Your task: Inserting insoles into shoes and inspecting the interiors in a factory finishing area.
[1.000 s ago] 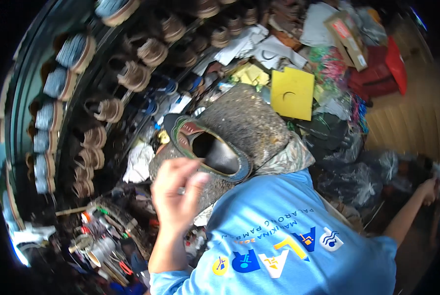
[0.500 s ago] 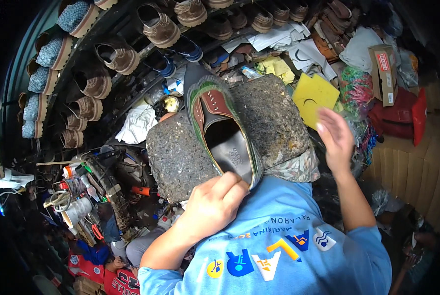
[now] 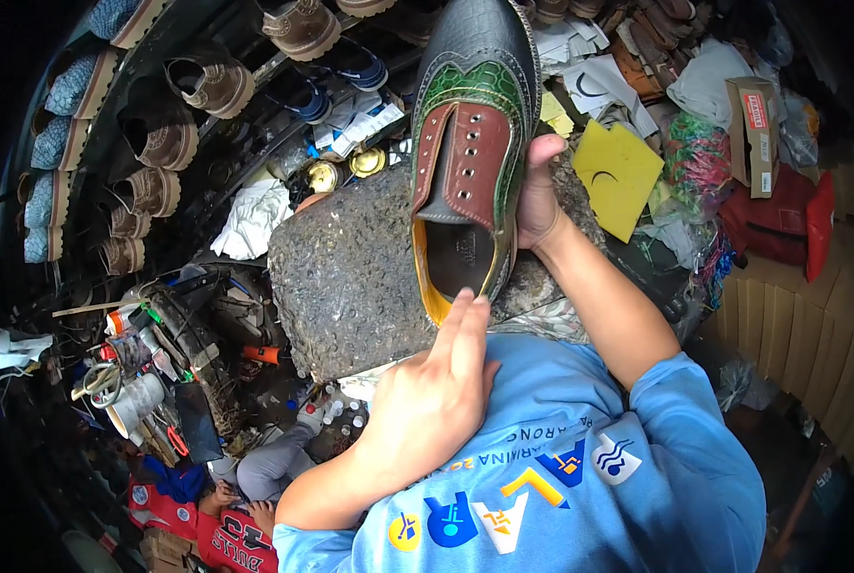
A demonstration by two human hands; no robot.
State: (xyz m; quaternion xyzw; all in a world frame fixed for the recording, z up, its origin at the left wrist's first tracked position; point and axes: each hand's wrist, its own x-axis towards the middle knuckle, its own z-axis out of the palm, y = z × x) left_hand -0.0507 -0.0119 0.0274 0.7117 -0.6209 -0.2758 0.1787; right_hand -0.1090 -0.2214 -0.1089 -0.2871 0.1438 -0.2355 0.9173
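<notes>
A lace-up shoe [image 3: 475, 158] without laces is tilted up above the rough dark block [image 3: 336, 286] on my lap. Its toe is black, with a green scaly-textured band and reddish-brown eyelet panels. Yellow lining shows around the opening. My right hand [image 3: 539, 205] grips the shoe from its right side, thumb up along the edge; the other fingers are hidden behind it. Two stretched fingers of my left hand [image 3: 437, 392] touch the heel rim, with the thumb apart to their right.
Brown shoes [image 3: 212, 81] and blue patterned shoes [image 3: 69, 91] line racks at the far left. Yellow sheets [image 3: 618, 181], papers and a cardboard box [image 3: 754, 138] lie at the right. Tools and a white cup [image 3: 138, 401] crowd the left, near another person in red [image 3: 231, 540].
My right hand has come in from the right and taken hold of the shoe. The shoe has been raised and turned more upright. My left fingers have straightened at the heel.
</notes>
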